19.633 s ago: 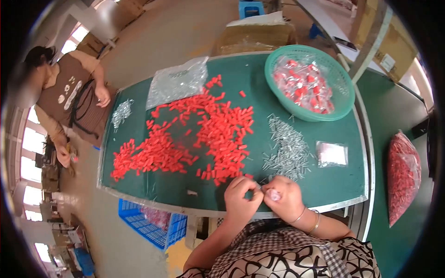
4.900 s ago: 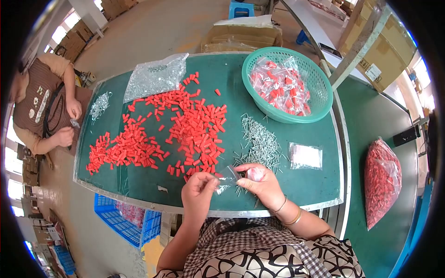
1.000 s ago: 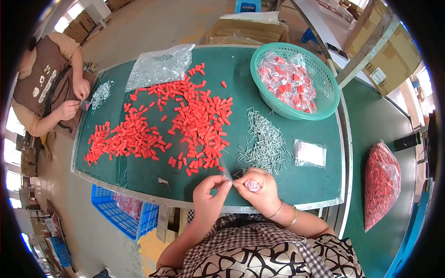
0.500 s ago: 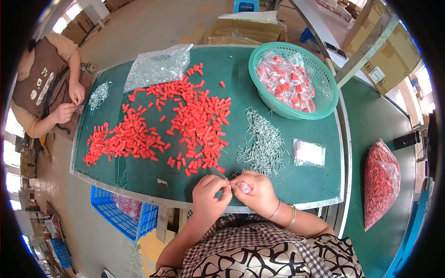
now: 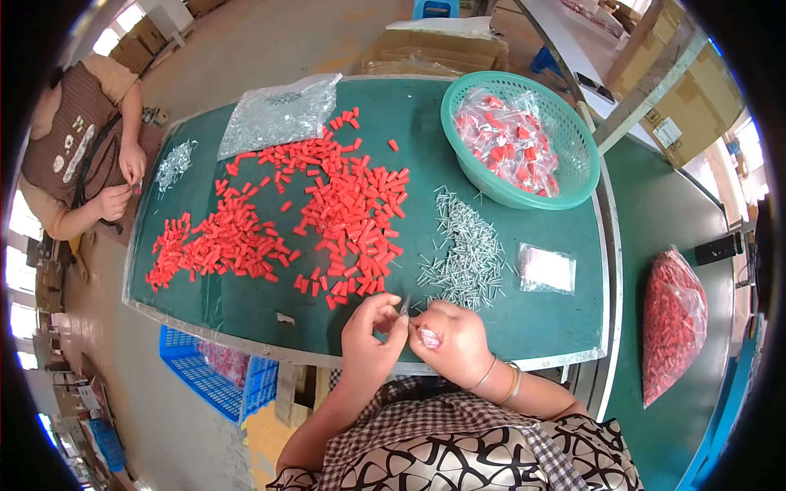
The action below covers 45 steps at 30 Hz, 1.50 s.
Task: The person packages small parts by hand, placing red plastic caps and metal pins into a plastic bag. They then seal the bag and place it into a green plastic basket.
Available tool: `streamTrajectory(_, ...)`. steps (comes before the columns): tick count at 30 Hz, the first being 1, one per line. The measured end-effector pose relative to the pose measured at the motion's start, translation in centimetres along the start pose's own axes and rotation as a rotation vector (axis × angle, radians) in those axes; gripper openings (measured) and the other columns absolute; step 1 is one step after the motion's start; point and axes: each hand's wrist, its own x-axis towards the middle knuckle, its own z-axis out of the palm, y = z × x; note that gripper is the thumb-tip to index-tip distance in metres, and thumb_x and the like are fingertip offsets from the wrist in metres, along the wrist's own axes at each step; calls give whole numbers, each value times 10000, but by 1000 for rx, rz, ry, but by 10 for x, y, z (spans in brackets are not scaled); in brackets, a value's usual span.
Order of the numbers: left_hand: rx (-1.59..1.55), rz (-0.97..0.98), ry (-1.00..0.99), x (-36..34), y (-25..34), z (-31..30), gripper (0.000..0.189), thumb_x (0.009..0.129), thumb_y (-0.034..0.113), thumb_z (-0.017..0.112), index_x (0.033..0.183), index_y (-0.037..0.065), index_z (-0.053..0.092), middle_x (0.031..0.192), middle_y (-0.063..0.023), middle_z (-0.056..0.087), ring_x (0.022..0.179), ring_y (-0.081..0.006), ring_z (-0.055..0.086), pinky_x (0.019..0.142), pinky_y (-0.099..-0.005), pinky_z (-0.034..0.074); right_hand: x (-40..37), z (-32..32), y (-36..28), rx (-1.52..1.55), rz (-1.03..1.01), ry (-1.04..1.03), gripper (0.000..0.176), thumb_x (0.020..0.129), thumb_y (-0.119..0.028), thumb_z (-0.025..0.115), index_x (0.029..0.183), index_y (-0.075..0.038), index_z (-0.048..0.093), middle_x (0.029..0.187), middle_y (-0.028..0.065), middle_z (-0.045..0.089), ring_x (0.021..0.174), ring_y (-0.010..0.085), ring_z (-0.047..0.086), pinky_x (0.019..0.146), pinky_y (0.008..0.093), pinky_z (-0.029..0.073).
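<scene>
My left hand [image 5: 370, 334] is at the table's front edge, thumb and forefinger pinched on a small clear plastic bag [image 5: 405, 304]. Beside it, my right hand [image 5: 458, 344] is curled, with a folded wad of clear, pinkish-marked plastic bags [image 5: 429, 337] showing in its grip. The fingertips of both hands nearly meet. Just beyond them lie a heap of red plastic plugs [image 5: 352, 221] and, to the right, a pile of silver screws [image 5: 467, 254]. A flat stack of small clear bags [image 5: 547, 270] rests right of the screws.
A green basket [image 5: 524, 196] holds bags with red plugs. A large clear bag of metal pieces [image 5: 278, 119] lies at the back. Left, another person [image 5: 90, 155] works by a small screw pile [image 5: 174, 166]. A blue crate [image 5: 217, 380] stands below; a red-filled sack [image 5: 674, 327] is right.
My left hand has opened its grip slightly and the clear bag now points upward between the fingertips. My right hand has turned a little, its fingers more curled. The other person's hands shifted slightly.
</scene>
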Motion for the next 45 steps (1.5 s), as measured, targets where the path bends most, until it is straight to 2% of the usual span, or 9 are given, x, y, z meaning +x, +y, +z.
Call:
streamTrajectory(7,186,108,65,2,6,3,238,740,-114,580,954,-10,590,774,-11,592,657,-46,523,579,-198,421,-3,-6,1,-84,-62,38,121,667,-50,703,716,-72,594,656,85,556,544,281,574,482,376,469)
streamTrajectory(13,15,20,-42,3,6,0,394,734,-118,567,1102,17,528,737,-13,558,644,-59,520,592,-198,424,1,-19,-2,-45,-75,-68,481,647,-132,778,1093,-97,604,712,72,584,585,267,593,519,350,485)
streamTrajectory(16,-4,-7,-123,1,14,-2,445,737,-127,554,1155,16,496,720,0,537,642,-48,503,589,-188,402,-2,-25,3,-100,-57,-275,629,676,-186,761,1243,-94,506,758,82,602,627,270,610,559,361,496)
streamTrajectory(32,51,-20,-310,7,26,-2,446,769,-91,575,1194,12,486,717,-5,558,633,-52,507,595,-197,414,-7,-27,21,238,65,-240,501,659,-192,802,1106,-77,607,946,117,662,802,300,650,718,343,528)
streamTrajectory(35,-59,-183,-274,20,16,-9,341,812,-52,561,1146,10,531,741,-7,572,652,-44,506,609,-203,420,-10,-31,22,358,189,-252,469,676,-184,803,1094,-79,619,984,111,663,824,265,654,744,315,521)
streamTrajectory(39,726,533,-171,59,5,-10,229,756,-2,648,981,28,622,823,-100,591,763,-206,590,677,-329,473,-15,-38,25,429,326,-277,465,684,-177,806,1099,-76,621,1029,98,663,847,212,648,769,290,508)
streamTrajectory(40,795,596,-185,67,4,-4,233,663,10,678,886,17,612,812,-123,555,801,-290,562,688,-376,470,-17,-39,26,440,344,-278,468,685,-174,807,1102,-74,620,1039,96,663,852,200,645,774,286,505)
streamTrajectory(43,1076,714,-351,84,-2,6,190,603,14,669,767,22,572,773,-104,518,772,-273,534,675,-364,455,-21,-41,28,432,286,-209,492,669,-113,821,1120,-82,628,723,-12,536,647,73,464,606,233,429)
streamTrajectory(45,1133,763,-374,90,-3,10,207,563,33,669,729,37,545,753,-103,502,750,-271,518,662,-362,448,-24,-43,29,440,299,-197,493,669,-114,821,1122,-88,629,707,-14,520,645,75,461,600,237,425)
